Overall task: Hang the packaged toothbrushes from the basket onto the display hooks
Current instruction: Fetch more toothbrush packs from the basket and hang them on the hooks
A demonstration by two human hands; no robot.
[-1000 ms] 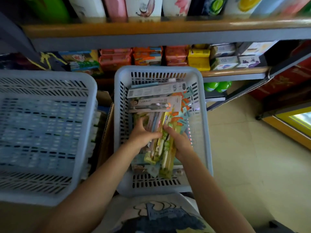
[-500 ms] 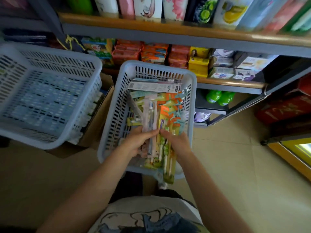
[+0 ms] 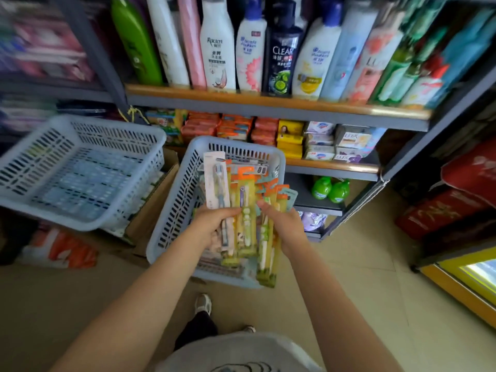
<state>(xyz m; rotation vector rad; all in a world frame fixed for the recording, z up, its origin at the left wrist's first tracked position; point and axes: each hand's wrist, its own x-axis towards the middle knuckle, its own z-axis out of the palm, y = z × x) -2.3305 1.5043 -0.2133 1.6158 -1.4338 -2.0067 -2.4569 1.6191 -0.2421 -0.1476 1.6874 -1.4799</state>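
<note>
A pale blue slotted basket (image 3: 174, 202) stands on the floor in the middle of the head view. Above it I hold a fanned bundle of packaged toothbrushes (image 3: 247, 210), with yellow, orange and white cards. My left hand (image 3: 214, 226) grips the left side of the bundle, thumb across the front. My right hand (image 3: 284, 226) grips the right side. More packs lie in the basket beneath the bundle. No display hooks show in this view.
A second blue basket (image 3: 80, 146) sits tilted on a cardboard box (image 3: 153, 210) to the left. Shelves behind carry shampoo bottles (image 3: 279, 49) above and soap boxes (image 3: 290, 138) below. Red packages (image 3: 456, 200) and a yellow-framed cabinet (image 3: 461, 285) stand at right.
Both hands have lifted the toothbrush bundle up out of the basket, and the view has risen and tilted up, bringing the shampoo shelf into sight.
</note>
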